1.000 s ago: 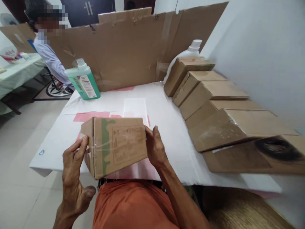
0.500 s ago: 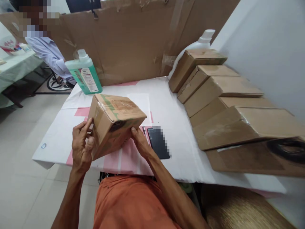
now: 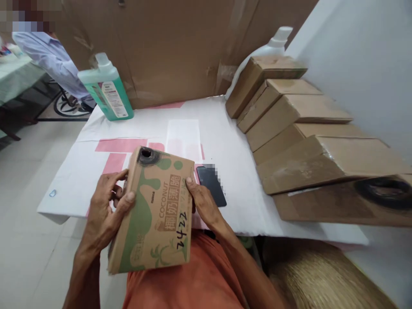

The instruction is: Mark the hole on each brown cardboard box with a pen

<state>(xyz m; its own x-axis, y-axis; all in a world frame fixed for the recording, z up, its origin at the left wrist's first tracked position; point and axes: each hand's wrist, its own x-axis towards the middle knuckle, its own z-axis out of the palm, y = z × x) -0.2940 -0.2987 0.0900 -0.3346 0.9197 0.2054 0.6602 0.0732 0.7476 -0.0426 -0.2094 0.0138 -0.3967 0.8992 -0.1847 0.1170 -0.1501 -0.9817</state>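
Note:
Between my two hands is a cardboard box (image 3: pixel 151 214) with green print, the word COCONUT and the handwritten number 2422. A dark-ringed hole shows in its upper left corner. My left hand (image 3: pixel 107 210) grips the box's left side, thumb on the printed face. On the right edge, my right hand (image 3: pixel 204 201) holds with its thumb on the front; its other fingers are mostly hidden behind. The box is tilted, over the table's front edge and my lap. Just beyond my right hand lies a black phone (image 3: pixel 210 184), partly blurred out.
Several cardboard boxes (image 3: pixel 296 159) stand in a row along the right side. A green-liquid bottle (image 3: pixel 111 96) is at the back left, a white jug (image 3: pixel 277 43) at the back right. A cardboard panel (image 3: pixel 170 51) borders the white-covered table (image 3: pixel 154 122). A person (image 3: pixel 48 56) is beyond.
The box has been turned so its printed, numbered face is towards me, and it has come nearer and lower. Both hands have moved with it. The view has tilted down slightly.

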